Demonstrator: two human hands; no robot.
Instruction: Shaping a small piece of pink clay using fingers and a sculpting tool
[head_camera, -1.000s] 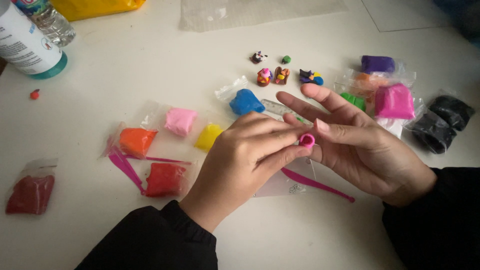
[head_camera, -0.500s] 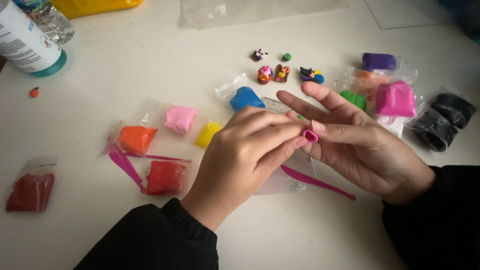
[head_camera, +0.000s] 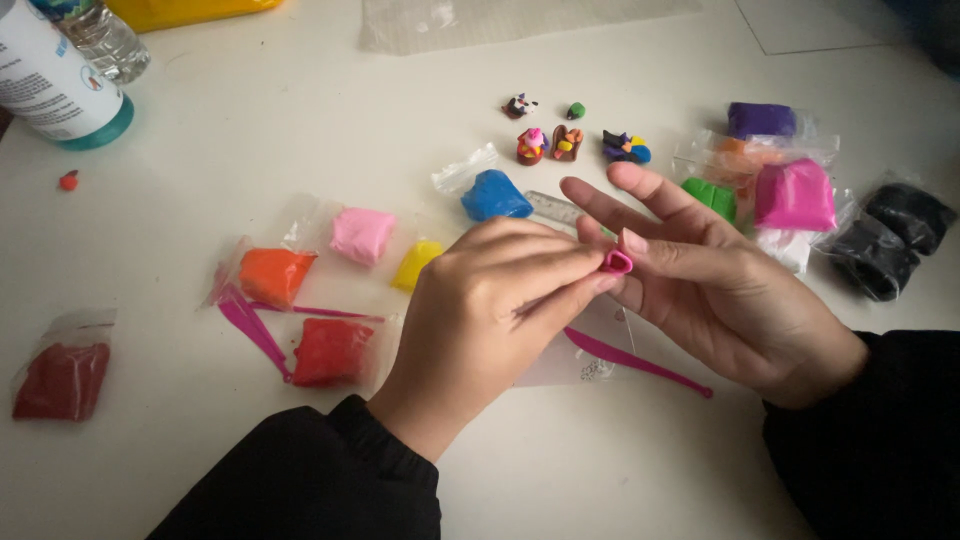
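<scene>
A tiny magenta clay piece (head_camera: 617, 262), pinched into a small hollow shape, sits between the fingertips of both hands. My left hand (head_camera: 490, 310) grips it from the left with thumb and forefinger. My right hand (head_camera: 710, 285) holds it from the right with thumb and index finger, its other fingers spread toward the blue clay (head_camera: 495, 195). Both hands hover over the white table (head_camera: 300, 120). Under them lies a thin magenta sculpting tool (head_camera: 640, 362) on a clear bag.
Bagged clay lumps surround the hands: orange (head_camera: 272, 275), pink (head_camera: 362, 235), yellow (head_camera: 415, 265), red (head_camera: 330, 350), dark red (head_camera: 60, 380), magenta (head_camera: 795, 195), purple (head_camera: 762, 120), green (head_camera: 712, 197), black (head_camera: 890, 240). Small clay figures (head_camera: 548, 145) stand at the back. A white bottle (head_camera: 50, 85) stands far left.
Both hands stay in place. The fingertips have worked the magenta piece slightly, and its hollow opening now shows more plainly.
</scene>
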